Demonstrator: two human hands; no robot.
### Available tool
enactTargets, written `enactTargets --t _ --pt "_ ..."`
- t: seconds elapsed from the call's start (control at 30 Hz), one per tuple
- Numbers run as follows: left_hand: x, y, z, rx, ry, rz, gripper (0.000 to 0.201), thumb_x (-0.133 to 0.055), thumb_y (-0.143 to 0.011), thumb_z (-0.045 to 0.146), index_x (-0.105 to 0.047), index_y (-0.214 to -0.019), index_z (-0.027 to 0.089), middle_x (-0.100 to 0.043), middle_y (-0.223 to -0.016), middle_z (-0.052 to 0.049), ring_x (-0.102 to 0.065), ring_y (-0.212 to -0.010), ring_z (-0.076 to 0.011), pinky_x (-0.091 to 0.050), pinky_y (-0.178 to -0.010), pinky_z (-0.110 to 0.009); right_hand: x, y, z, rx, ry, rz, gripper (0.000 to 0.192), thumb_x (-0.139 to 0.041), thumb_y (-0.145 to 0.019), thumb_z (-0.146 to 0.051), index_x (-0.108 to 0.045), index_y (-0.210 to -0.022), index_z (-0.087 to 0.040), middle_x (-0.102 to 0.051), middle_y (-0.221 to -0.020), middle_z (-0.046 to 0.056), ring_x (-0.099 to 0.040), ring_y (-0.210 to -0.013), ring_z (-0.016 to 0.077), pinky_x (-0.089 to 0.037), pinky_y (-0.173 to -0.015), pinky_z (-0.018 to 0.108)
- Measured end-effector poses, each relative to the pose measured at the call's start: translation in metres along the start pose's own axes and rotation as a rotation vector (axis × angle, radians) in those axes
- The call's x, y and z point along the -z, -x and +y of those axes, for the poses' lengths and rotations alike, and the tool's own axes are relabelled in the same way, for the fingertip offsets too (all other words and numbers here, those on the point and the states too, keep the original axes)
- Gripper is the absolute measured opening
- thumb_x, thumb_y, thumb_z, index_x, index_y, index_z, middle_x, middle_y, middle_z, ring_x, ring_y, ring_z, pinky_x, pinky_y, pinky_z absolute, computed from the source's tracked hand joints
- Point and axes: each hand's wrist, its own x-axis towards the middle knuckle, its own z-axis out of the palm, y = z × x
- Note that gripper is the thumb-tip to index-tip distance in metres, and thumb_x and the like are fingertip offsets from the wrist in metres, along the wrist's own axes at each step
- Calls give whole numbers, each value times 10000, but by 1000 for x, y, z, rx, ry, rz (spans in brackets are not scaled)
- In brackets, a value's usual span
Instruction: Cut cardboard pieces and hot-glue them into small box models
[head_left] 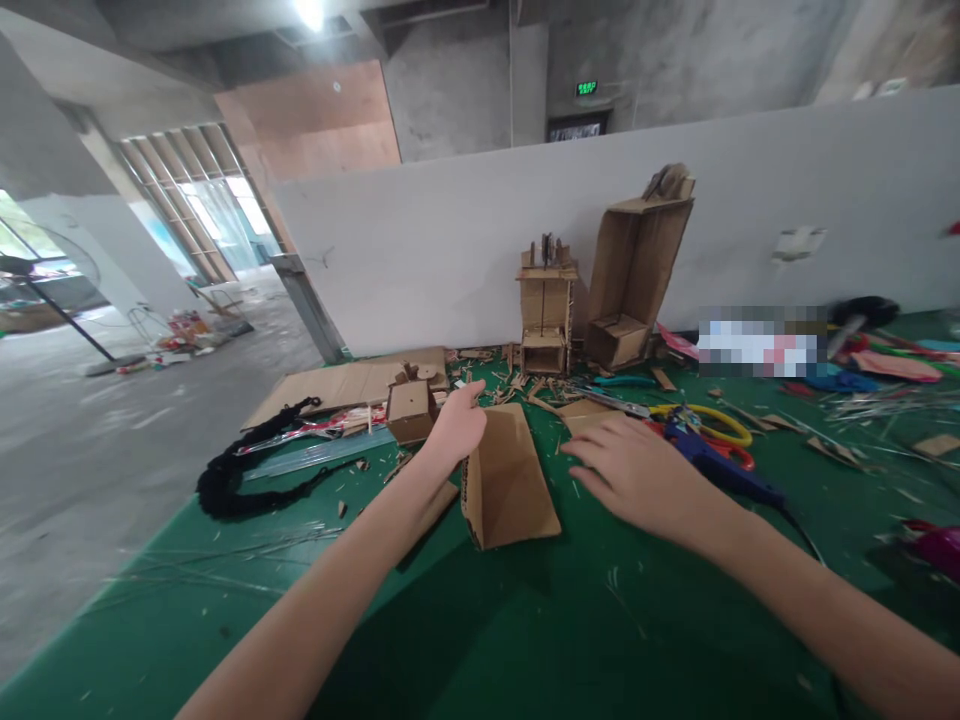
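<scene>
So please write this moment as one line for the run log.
left hand: open, at folded cardboard piece | right hand: flat, open, beside it | scissors right of hand | green table

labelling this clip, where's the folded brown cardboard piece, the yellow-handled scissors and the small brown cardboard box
folded brown cardboard piece (510, 485), head view, on its broad sloping face
yellow-handled scissors (716, 418), head view, on the yellow handle loop
small brown cardboard box (409, 408), head view, on its front wall

You're in a makeshift craft workshop inside an unfinished concrete building: bare grey walls and ceiling across the top of the frame, a green-covered worktable (525, 640) strewn with brown cardboard offcuts (525, 385), yellow-handled scissors (712, 420), and tall cardboard models (634, 270) at centre.
</scene>
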Motion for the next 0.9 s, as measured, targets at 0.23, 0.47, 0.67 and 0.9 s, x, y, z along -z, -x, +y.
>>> enactTargets --t 0.23,0.47,0.67,0.9 --pt "0 -1 3 48 -28 -29 616 -406 -683 -24 -472 -1292 33 -510 -1326 -154 -570 -1111 -238 -457 -922 -317 -10 -15 33 -138 181 -213 434 -464 -851 -456 -671 -994 -103 -677 -994 161 -585 -955 315 -395 -874 446" --pt "-2 0 4 51 -28 -15 610 -406 -690 -25 -469 -1294 31 -485 -1354 -137 -524 -1174 -217 -425 -947 -268 -12 -14 16 -97 -53 -325 440 -384 -893 -421 -619 -1141 -144 -603 -1158 159 -546 -1044 306 -425 -857 420" --pt "-1 1 5 38 -44 -16 587 -395 -708 -16 -472 -1289 20 -502 -1338 -145 -554 -1129 -202 -441 -906 -243 -2 -16 -6 -11 -133 -222 396 -400 -906 -379 -579 -1183 -161 -605 -1135 135 -539 -1020 288 -412 -856 421" --pt "-3 1 6 61 -89 -30 582 -389 -715 20 -484 -1288 41 -690 -995 -137 -630 -647 -170 -494 -614 -264 -27 -30 -29 231 -57 -114 201 -467 -885 -213 -644 -980 -202 -637 -896 59 -560 -879 223 -401 -770 353"
